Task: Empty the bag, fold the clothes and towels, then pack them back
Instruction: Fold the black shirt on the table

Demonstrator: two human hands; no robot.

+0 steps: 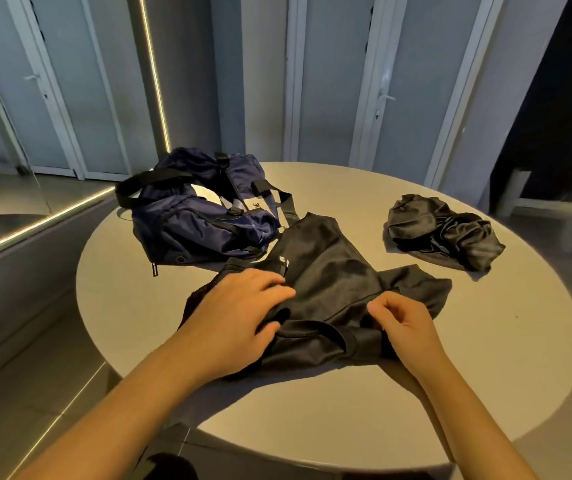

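One navy duffel bag (201, 216), two black garments (329, 271) (443, 233), two hands (239, 317) (405, 327), one round table (485, 341).

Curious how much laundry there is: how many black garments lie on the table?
2. One spread black garment lies under the left hand and right hand; a crumpled black garment sits apart, far right. The blue bag may hide more.

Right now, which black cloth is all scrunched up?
The right-side cloth, touched by nobody. The middle cloth lies spread, with left hand and right hand on it.
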